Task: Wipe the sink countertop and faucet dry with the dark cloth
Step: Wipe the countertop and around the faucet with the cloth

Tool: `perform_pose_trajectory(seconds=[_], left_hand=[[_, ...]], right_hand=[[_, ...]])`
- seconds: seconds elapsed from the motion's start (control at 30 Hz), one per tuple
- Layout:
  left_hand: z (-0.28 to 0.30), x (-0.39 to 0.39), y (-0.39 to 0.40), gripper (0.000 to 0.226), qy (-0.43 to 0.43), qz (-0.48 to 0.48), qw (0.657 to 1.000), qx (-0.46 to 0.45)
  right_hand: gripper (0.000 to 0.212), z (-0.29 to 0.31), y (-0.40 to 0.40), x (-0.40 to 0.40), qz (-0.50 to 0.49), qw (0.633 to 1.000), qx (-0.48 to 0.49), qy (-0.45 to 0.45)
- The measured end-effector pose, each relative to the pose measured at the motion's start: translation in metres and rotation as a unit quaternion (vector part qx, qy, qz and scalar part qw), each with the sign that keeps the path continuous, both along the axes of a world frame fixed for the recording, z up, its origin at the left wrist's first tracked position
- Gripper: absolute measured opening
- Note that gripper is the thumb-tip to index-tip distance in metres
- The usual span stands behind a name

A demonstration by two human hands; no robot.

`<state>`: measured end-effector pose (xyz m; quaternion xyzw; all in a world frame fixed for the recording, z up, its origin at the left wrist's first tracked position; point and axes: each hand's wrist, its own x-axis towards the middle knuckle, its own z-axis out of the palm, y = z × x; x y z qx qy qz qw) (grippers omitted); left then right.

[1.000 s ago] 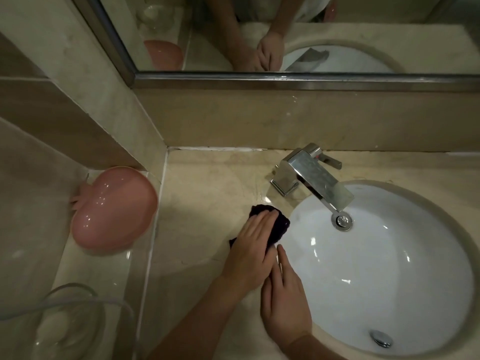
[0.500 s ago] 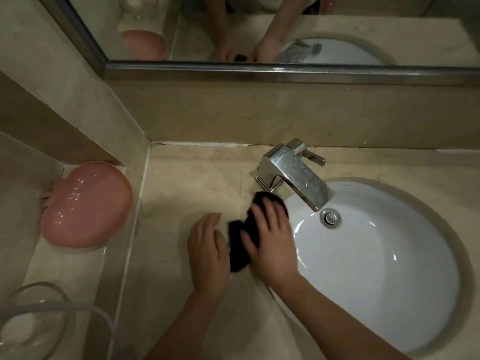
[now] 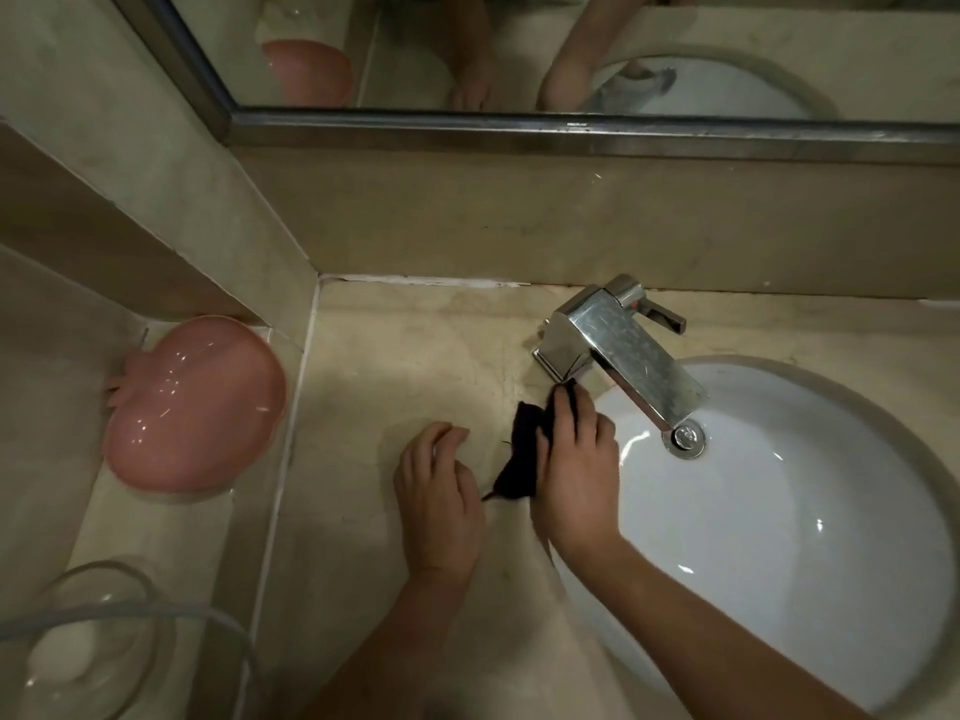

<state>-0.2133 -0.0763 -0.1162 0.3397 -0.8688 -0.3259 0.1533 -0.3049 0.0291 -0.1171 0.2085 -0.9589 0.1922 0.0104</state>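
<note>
Two hands on the countertop (image 3: pixel 415 356): right hand (image 3: pixel 576 470) presses the dark cloth (image 3: pixel 519 459) flat beside the faucet (image 3: pixel 618 350) base; left hand (image 3: pixel 441 501), loosely curled, rests just left of it.

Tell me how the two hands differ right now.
The right hand presses the dark cloth against the countertop by the faucet base; the left hand holds nothing. The right hand's fingers lie fairly straight, the left hand's loosely curled. Both are bare, palms down over the countertop.
</note>
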Motion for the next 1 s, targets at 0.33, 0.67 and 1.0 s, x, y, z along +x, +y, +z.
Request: perform_pose_trajectory(seconds=[0.33, 0.67, 1.0], left_hand=[[-0.001, -0.001, -0.001, 0.040, 0.013, 0.003, 1.000, 0.009], [0.000, 0.001, -0.001, 0.040, 0.017, 0.005, 1.000, 0.011], [-0.002, -0.002, -0.001, 0.037, 0.031, 0.019, 0.999, 0.008]], right_hand=[[0.019, 0.008, 0.014, -0.025, -0.013, 0.996, -0.091, 0.001], [0.056, 0.064, 0.053, -0.071, -0.065, 0.961, -0.231, -0.141], [0.068, 0.038, 0.074, -0.141, 0.061, 0.988, -0.105, -0.095]])
